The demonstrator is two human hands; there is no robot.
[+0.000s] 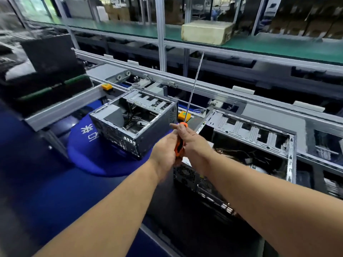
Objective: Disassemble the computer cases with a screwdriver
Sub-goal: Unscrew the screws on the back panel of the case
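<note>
A long screwdriver (193, 89) with an orange and black handle points up and away from me, its thin metal shaft rising past the conveyor rail. My left hand (164, 152) and my right hand (193, 143) both grip the handle, pressed together around it. Left of the hands, an open grey computer case (148, 134) lies on a round blue mat (89, 156). A larger open case (250, 134) lies to the right, under my right forearm, with cables showing inside.
An aluminium conveyor frame (213, 88) runs across behind both cases, with two yellow-orange button boxes (106, 87) on it. A shelf above holds a wrapped cream box (206, 32). Black cases (50, 52) are stacked at the far left. The bench top (55, 191) is dark blue.
</note>
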